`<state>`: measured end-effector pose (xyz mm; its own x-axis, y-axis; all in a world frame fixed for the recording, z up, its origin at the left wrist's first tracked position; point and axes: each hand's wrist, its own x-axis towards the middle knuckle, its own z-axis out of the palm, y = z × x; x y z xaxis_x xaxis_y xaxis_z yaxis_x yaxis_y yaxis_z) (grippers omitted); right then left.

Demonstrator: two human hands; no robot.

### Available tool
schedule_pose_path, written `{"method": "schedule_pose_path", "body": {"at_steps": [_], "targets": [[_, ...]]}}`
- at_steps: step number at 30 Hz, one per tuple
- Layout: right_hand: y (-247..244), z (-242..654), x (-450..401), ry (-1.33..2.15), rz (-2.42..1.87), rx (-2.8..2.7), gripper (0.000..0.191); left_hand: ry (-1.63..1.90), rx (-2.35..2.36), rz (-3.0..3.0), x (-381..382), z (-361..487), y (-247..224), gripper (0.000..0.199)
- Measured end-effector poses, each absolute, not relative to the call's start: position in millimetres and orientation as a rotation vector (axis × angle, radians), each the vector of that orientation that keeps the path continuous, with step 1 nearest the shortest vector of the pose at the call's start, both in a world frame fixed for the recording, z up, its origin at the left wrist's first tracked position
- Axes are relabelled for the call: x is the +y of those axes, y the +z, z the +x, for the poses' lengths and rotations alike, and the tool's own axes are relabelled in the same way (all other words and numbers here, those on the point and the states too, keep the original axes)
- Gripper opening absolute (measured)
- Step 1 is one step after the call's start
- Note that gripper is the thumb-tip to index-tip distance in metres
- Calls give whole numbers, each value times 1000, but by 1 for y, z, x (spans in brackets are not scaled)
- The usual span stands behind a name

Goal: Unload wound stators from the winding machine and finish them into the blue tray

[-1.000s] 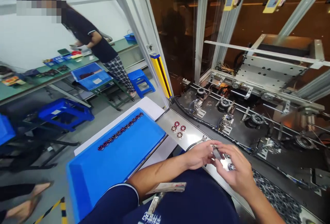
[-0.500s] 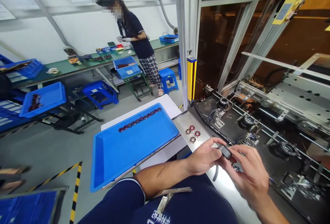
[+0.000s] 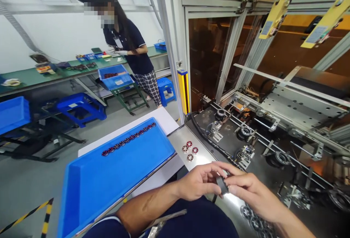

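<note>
A small dark grey ring-shaped part (image 3: 222,185) is pinched between both of my hands, above the metal ledge (image 3: 203,157). My left hand (image 3: 197,182) grips it from the left with the thumb below. From the right, the fingers and thumb of my right hand (image 3: 250,190) close on the same part. Several small round red and silver parts (image 3: 189,150) lie on the ledge beyond my hands. More round silver parts (image 3: 255,221) sit under my right wrist, partly hidden.
A blue tray (image 3: 120,179) at the left holds a diagonal row of round parts (image 3: 128,139). Machine fixtures and rods (image 3: 244,133) lie to the right, behind an upright metal post (image 3: 171,44). A person (image 3: 133,48) stands at a green bench (image 3: 62,70).
The view has shifted right and closer to the person. My hands have turned the dark part, still held between them. The round parts under my right wrist have come into view.
</note>
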<state>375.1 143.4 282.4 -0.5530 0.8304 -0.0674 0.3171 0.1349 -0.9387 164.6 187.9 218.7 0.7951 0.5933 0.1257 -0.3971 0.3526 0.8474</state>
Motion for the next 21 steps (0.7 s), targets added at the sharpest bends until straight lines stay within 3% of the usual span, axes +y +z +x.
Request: {"method": "schedule_pose_path", "body": {"at_steps": [3,6,9,12,18,21], "targets": [[289,374,145,1552,-1029,-1983,37,639,172,1069,191,168,222,42],[294,389,162,1544,-1037,-2093,42,651,258,1103,197,168,221,55],[289,436,211,1161,-1308,-2204,50,720,506,1150,204,162,215,65],[269,500,278,723,-1598,-2164,58,752,781,1216,206,152,200,61],[217,571,352,507,-1790,-2168,28,718,1049,1147,197,139,164,61],[202,577,357,479,-1798,-2224,23,705,1087,1125,192,137,155,60]]}}
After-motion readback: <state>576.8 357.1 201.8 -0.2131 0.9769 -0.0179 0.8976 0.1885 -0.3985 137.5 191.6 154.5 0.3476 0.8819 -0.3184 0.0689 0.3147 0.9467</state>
